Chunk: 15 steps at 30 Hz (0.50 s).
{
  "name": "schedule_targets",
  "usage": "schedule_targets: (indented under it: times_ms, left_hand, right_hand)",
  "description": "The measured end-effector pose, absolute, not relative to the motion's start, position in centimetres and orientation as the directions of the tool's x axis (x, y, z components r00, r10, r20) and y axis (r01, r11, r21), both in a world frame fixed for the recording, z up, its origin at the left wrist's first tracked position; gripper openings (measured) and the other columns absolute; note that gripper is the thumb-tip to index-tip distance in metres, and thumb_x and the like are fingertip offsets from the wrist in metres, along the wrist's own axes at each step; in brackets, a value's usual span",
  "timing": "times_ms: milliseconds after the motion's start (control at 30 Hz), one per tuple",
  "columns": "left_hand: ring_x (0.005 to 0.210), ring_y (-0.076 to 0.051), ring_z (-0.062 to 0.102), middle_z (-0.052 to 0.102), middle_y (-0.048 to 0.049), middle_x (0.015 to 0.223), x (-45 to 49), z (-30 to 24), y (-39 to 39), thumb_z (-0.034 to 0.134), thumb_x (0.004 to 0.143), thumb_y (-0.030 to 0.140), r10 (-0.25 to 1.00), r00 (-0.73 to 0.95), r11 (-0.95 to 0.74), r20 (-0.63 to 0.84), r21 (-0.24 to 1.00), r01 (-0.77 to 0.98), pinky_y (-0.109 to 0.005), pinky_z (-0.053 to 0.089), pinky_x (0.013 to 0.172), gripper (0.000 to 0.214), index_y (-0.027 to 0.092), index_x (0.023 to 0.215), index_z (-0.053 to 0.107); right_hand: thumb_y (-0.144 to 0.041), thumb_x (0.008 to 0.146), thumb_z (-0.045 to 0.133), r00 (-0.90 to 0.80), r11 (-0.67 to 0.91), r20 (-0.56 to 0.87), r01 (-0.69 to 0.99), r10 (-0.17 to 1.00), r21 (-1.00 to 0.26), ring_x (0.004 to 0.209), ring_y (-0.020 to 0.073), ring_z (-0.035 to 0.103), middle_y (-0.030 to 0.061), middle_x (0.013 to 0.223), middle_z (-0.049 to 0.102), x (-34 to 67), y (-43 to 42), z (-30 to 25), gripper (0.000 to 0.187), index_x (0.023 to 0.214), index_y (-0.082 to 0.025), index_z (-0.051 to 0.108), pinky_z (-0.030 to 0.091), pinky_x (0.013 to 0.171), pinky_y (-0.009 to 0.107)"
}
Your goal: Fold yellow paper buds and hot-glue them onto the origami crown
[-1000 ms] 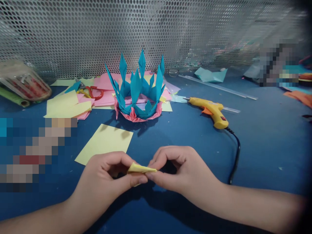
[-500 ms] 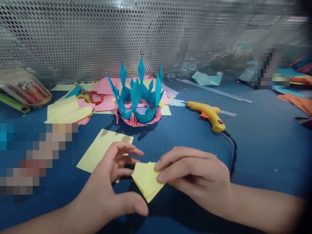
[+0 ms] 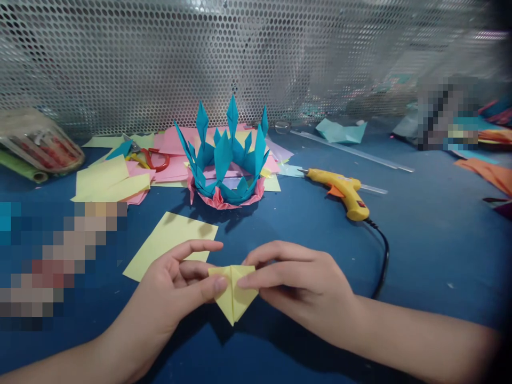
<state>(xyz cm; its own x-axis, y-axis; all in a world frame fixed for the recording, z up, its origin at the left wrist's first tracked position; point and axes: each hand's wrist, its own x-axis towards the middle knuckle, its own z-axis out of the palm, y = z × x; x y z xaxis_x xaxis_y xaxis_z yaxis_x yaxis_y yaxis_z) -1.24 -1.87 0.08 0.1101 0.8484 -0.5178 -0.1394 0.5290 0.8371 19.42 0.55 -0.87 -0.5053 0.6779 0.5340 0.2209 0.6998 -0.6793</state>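
A small folded yellow paper [image 3: 232, 304] is held above the blue table, its point downward and a crease running down its middle. My left hand [image 3: 176, 293] pinches its left side, thumb in front and the index finger stretched out above. On the opposite side, my right hand [image 3: 300, 288] grips the paper between thumb and fingers. A flat yellow sheet [image 3: 168, 240] lies just behind my left hand. Farther back stands a blue folded-paper crown [image 3: 224, 160] with a pink paper base [image 3: 218, 200].
A yellow glue gun [image 3: 340, 186] lies at the right, its black cord trailing toward me. Red-handled scissors [image 3: 156, 160] rest on pink and yellow papers at the left back. Clear glue sticks [image 3: 352, 149] and a perforated metal panel [image 3: 160, 64] are behind.
My left hand has closed from open onto the folded paper. The paper has turned so its crease and point face me. My right hand has shifted slightly left.
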Motion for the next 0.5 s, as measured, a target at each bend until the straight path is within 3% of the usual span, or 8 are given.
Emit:
schedule_targets:
  times_ms: [133, 333, 500]
  left_hand:
    - [0.059, -0.008, 0.061, 0.07, 0.0074, 0.062, -1.1, 0.1, -1.9, 0.086, 0.066, 0.026, 0.88, 0.036, 0.473, -0.474, 0.867, -0.155, -0.015, 0.045, 0.06, 0.044, 0.023, 0.103, 0.064]
    - [0.06, -0.011, 0.065, 0.07, 0.0067, 0.061, -0.8, 0.5, -1.9, 0.084, 0.066, 0.022, 0.893, 0.024, 0.448, -0.45, 0.882, -0.145, -0.018, 0.047, 0.06, 0.037, 0.022, 0.098, 0.065]
    - [0.062, -0.01, 0.063, 0.071, 0.004, 0.066, -0.8, 0.4, -1.8, 0.08, 0.071, 0.028, 0.905, 0.047, 0.426, -0.424, 0.903, -0.062, -0.017, 0.044, 0.057, 0.032, 0.021, 0.099, 0.065]
  right_hand:
    - [-0.003, 0.079, 0.054, -0.497, 0.594, 0.444, 0.192, 0.745, -0.781, 0.078, 0.0118, 0.071, 0.0058, 0.092, 0.075, 19.0, 0.3, -0.5, 0.033, 0.098, -0.02, 0.074, 0.057, 0.071, 0.018]
    - [-0.019, 0.083, 0.067, -0.459, 0.276, 0.169, 0.176, 0.872, -0.945, 0.077, 0.0147, 0.071, 0.0037, 0.089, 0.076, 18.6, 0.3, -0.6, 0.018, 0.098, -0.022, 0.076, 0.057, 0.069, 0.022]
    - [-0.019, 0.081, 0.071, -0.453, 0.166, 0.099, 0.111, 0.886, -0.98, 0.078, 0.0147, 0.071, 0.0026, 0.088, 0.076, 18.3, 0.5, -0.8, 0.017, 0.095, -0.024, 0.078, 0.057, 0.07, 0.023]
